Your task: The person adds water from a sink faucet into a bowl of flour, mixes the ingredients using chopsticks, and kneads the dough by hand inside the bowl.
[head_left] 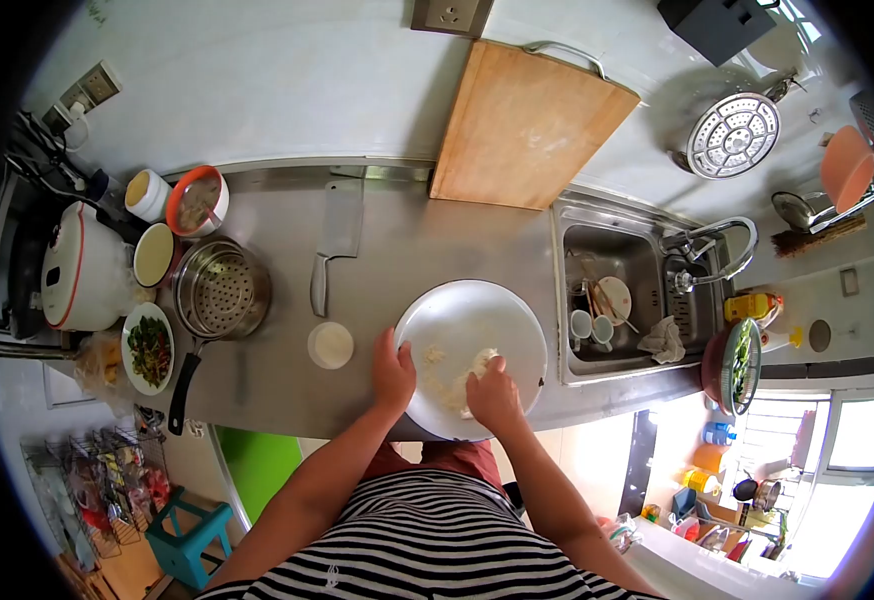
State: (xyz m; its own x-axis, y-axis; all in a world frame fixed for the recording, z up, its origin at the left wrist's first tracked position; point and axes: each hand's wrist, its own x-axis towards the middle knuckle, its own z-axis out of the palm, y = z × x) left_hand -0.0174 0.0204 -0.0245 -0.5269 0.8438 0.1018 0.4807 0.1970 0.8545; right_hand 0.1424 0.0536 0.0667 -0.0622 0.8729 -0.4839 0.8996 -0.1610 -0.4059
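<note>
A wide white enamel basin [469, 308] stands at the front edge of the steel counter. My left hand [394, 372] grips its left rim, thumb on the inner side and the fingers partly hidden outside. Inside the basin, my right hand [495, 398] is closed on a pale lump of dough [483, 358], which shows beyond the fingers. Floury crumbs [435, 355] stick to the basin floor left of that hand. A small round container of white contents [331, 345] sits left of the basin. Farther back lies a cleaver [342, 222] with its handle toward me.
A wooden cutting board [527, 125] leans on the wall. At right is a sink [607, 250] with cups and dishes. A steamer pot [219, 285], a plate of chopped vegetables [148, 348], bowls and a rice cooker [82, 270] crowd the left; the pot's black handle points forward.
</note>
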